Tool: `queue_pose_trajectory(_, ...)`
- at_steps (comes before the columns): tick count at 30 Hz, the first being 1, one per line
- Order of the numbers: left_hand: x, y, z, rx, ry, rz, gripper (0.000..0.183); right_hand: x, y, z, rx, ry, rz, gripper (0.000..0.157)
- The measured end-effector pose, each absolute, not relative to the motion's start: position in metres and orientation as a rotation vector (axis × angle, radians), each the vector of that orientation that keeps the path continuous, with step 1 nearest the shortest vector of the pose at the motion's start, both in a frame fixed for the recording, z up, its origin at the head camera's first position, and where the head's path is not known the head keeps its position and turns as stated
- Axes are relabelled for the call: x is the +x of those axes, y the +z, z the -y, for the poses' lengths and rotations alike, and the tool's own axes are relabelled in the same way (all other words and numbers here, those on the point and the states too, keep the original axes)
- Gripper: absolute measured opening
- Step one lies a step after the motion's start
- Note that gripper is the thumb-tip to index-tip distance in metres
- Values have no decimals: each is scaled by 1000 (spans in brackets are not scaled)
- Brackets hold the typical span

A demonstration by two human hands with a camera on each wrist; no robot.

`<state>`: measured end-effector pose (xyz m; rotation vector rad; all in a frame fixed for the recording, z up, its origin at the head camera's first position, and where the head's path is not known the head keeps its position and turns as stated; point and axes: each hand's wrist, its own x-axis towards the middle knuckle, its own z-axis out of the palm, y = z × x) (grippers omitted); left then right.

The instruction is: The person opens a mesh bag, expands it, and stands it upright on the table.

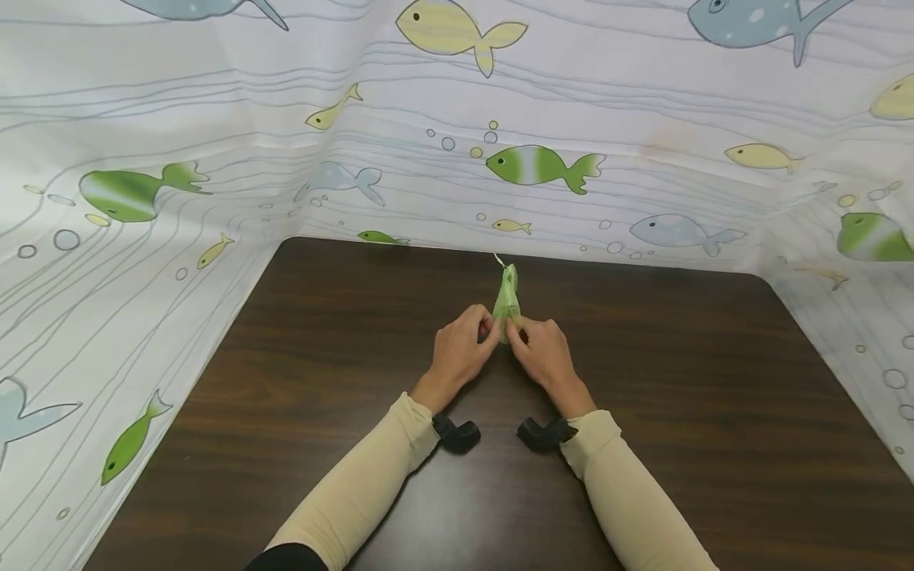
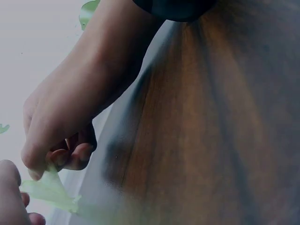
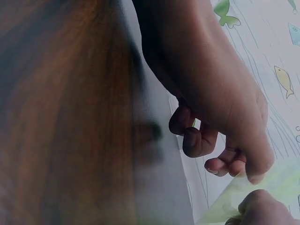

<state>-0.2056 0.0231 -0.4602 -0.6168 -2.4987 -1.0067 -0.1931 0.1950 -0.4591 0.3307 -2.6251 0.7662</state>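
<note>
In the head view a small, sheer light-green pouch is held above the middle of the dark table, a white drawstring trailing from its far end. My left hand pinches the pouch's near left edge between thumb and index finger. Opposite it, my right hand pinches the near right edge, fingertips close to the left ones. The left wrist view shows the green fabric stretched below the left thumb and fingers. Thin fabric also spans between both hands in the right wrist view.
The dark wooden table has a white fish-print sheet rising behind it and along both sides. Black curved wrist mounts stick inward from the beige sleeves on both arms.
</note>
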Motion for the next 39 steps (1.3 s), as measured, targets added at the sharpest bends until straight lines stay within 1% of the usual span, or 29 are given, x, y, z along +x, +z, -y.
queue_pose_trajectory(5,-205,-461,-21,-585,-958,2503,27,-193,-461,-195,403,684,2620,45)
queue_pose_trajectory(11,-205,-460,-22,-586,-917,2511,15,-192,-461,-196,432,640,2579,43)
queue_pose_trajectory(16,-204,-458,-22,-616,-782,2508,15,-191,-459,-195,393,493,2516,39)
queue_pose_trajectory(22,-203,-457,-23,-617,-671,2433,20,-191,-456,-191,394,370,2442,38)
queue_pose_trajectory(27,-203,-455,-24,-629,-594,2411,20,-191,-456,-191,387,300,2411,36)
queue_pose_trajectory(33,-202,-455,-26,-607,-567,2409,29,-190,-454,-189,403,295,2403,37)
queue_pose_trajectory(39,-202,-456,-25,-531,-556,2428,22,-191,-454,-190,394,294,2398,36)
